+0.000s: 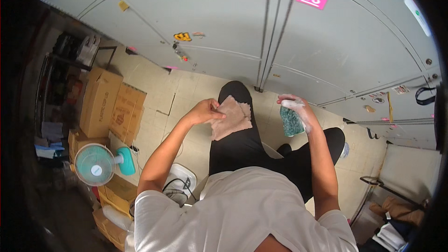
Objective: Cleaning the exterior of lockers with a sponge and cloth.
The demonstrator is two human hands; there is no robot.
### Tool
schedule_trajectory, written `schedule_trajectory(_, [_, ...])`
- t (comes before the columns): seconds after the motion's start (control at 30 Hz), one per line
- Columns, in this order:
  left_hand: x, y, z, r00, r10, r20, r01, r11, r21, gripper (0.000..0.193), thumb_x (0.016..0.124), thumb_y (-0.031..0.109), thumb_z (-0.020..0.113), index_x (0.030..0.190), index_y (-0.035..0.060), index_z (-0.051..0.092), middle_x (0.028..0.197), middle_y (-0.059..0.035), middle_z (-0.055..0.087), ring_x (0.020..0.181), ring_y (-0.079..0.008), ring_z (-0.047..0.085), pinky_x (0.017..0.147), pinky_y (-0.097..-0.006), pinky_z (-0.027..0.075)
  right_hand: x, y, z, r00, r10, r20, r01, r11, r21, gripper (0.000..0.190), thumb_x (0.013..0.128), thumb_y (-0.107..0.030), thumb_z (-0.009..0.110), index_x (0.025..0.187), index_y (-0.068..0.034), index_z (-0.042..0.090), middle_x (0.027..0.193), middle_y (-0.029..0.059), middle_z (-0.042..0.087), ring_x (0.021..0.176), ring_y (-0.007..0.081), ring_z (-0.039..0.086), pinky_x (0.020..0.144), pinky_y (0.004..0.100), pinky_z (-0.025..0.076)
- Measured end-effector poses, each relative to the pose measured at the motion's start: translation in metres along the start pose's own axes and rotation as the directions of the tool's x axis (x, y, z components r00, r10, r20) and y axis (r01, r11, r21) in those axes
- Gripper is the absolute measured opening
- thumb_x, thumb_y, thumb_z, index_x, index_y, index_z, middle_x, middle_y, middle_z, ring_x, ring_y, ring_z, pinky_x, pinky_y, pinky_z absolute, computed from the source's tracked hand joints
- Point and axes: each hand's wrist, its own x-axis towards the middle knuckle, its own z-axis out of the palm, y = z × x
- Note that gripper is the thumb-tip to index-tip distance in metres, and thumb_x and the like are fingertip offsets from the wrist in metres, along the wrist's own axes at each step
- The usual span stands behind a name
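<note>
A pinkish-beige cloth (231,117) with ragged edges hangs from my left hand (209,111), pinched between thumb and fingers over my left thigh. My right hand (296,108), partly coated in white foam, holds a green scouring sponge (291,121) above the gap between my legs. The two hands are well apart. Grey metal lockers (217,10) stand in front of my knees, with pink number labels and a few stickers on their doors.
To the left are cardboard boxes (99,103), a teal and white fan (95,164) and a white plastic item (182,178) beside my seat. Folded clothes (392,234) lie at the lower right, near a black metal bar (399,192). A black strap (425,96) hangs from the lockers.
</note>
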Motion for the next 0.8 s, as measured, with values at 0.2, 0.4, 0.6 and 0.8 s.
schedule_trajectory(0.2, [-0.005,0.024,-0.003,0.974,-0.053,0.22,0.075,0.993,-0.095,0.032,0.081,0.023,0.081,0.102,0.0043,0.067,0.086,0.0002,0.066,0.076,-0.0087,0.06,0.068,-0.025,0.048,0.03,0.049,-0.041,0.997,0.041,-0.067,-0.022,0.965,0.261,0.038,0.085,-0.022,0.071,0.115,0.0,0.065,0.1,0.0063,0.069,0.083,0.0148,0.064,0.067,0.0299,0.054])
schedule_trajectory(0.4, [-0.041,0.045,0.009,0.915,-0.262,0.307,0.395,0.738,-0.547,0.031,0.085,0.018,0.073,0.111,0.0041,0.065,0.099,-0.0041,0.069,0.091,-0.0144,0.067,0.078,-0.0297,0.054,0.046,0.111,-0.078,0.972,0.116,-0.205,-0.063,0.967,0.248,0.025,0.08,-0.024,0.074,0.095,-0.005,0.07,0.082,0.0041,0.065,0.07,0.0169,0.062,0.064,0.0327,0.051])
schedule_trajectory(0.6, [-0.071,0.097,0.018,0.995,-0.08,-0.051,0.004,0.571,-0.821,0.036,0.09,0.015,0.069,0.123,0.0032,0.063,0.115,-0.0072,0.068,0.109,-0.0179,0.064,0.096,-0.0346,0.051,0.047,0.086,-0.068,0.986,0.044,-0.158,-0.003,0.969,0.249,0.026,0.08,-0.025,0.074,0.097,-0.006,0.069,0.085,0.0025,0.064,0.073,0.0153,0.061,0.065,0.032,0.051])
schedule_trajectory(0.8, [-0.061,0.234,0.017,0.706,0.335,-0.624,-0.707,0.383,-0.594,0.04,0.096,0.016,0.057,0.133,0.0006,0.055,0.129,-0.0091,0.061,0.121,-0.0183,0.057,0.102,-0.0344,0.046,0.04,0.088,-0.075,0.989,-0.016,-0.149,0.061,0.952,0.301,0.026,0.081,-0.022,0.073,0.102,-0.005,0.07,0.087,0.0026,0.065,0.076,0.0152,0.063,0.067,0.0318,0.051])
